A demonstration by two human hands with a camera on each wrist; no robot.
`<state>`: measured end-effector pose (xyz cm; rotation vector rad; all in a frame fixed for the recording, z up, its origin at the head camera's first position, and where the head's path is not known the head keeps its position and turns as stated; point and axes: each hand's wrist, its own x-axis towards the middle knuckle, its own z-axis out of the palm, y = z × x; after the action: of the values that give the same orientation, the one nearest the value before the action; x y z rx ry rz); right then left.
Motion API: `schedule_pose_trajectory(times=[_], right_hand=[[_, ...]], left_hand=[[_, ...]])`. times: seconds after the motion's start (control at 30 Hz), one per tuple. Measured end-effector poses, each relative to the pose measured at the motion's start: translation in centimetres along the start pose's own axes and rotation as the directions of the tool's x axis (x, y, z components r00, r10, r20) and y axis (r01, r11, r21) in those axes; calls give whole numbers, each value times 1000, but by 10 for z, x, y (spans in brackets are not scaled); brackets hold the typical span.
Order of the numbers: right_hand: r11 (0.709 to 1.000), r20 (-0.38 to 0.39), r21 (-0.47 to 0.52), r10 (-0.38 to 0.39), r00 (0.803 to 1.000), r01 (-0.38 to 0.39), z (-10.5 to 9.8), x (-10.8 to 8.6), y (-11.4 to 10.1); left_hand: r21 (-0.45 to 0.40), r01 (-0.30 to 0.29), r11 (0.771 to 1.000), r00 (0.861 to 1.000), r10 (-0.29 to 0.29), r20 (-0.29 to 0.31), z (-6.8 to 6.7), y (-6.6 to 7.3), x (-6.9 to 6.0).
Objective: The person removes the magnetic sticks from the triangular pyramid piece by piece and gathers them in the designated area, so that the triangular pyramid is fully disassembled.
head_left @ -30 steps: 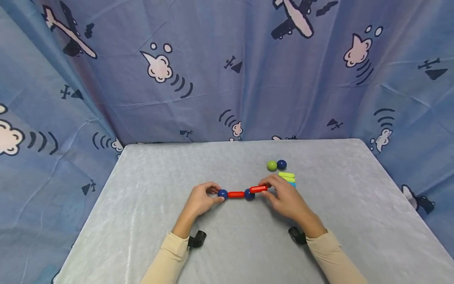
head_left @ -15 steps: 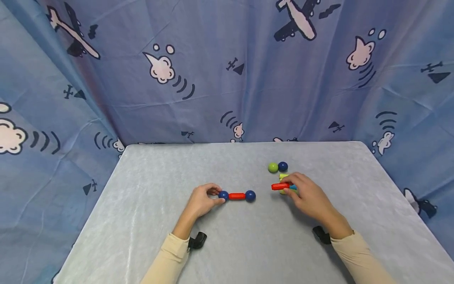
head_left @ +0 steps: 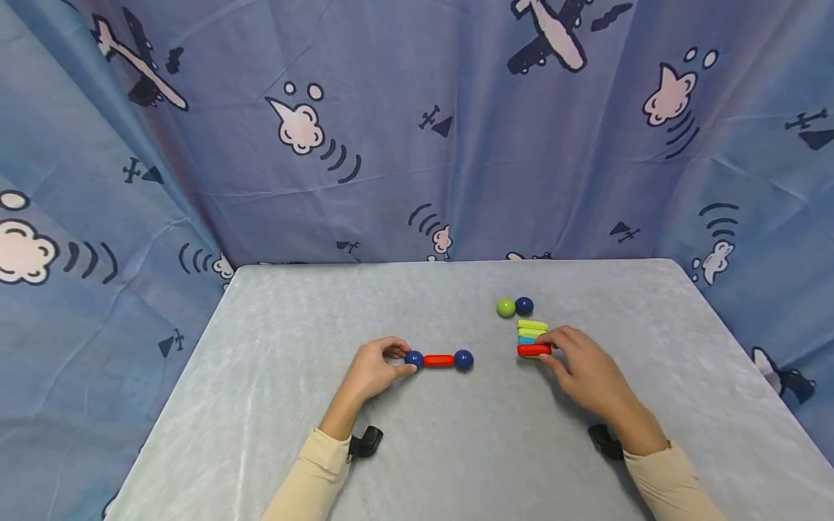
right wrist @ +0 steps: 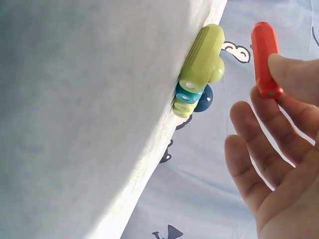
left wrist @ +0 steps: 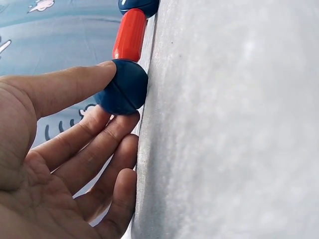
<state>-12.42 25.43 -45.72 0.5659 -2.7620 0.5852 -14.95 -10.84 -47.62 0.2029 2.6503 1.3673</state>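
Observation:
My left hand (head_left: 376,370) pinches a dark blue ball (left wrist: 122,87) between thumb and fingers. A red rod (head_left: 439,360) joins that ball to a second dark blue ball (head_left: 463,359), and the joined piece lies on the table. Between the thumb and fingers of my right hand (head_left: 589,373) is another red rod (right wrist: 265,59). In the right wrist view this rod is held clear above the table. Beneath and behind it lie a blue rod (right wrist: 189,94) and several yellow-green rods (right wrist: 203,57), side by side; the held rod partly covers them in the head view.
A green ball (head_left: 506,307) and a dark blue ball (head_left: 524,306) sit together behind the rods. The light grey table (head_left: 313,311) ends at the back against a blue patterned curtain (head_left: 365,130).
My right hand has moved right with its red rod, away from the joined piece's right ball to above the other rods. The left hand stays on its ball.

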Motion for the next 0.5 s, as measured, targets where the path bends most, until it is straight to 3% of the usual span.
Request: schedule_pose_trajectory(times=[0.13,0.5], right_hand=[[1000,-3,-6,9,1000,-10,-2,-3,2],[999,82,-25,31,996,-29,-1,-4,5]], left_hand=[[-2,-4,1000,1000,4,-10,2,1,0],[14,-9,1000,1000,9,-10,2,1,-1]])
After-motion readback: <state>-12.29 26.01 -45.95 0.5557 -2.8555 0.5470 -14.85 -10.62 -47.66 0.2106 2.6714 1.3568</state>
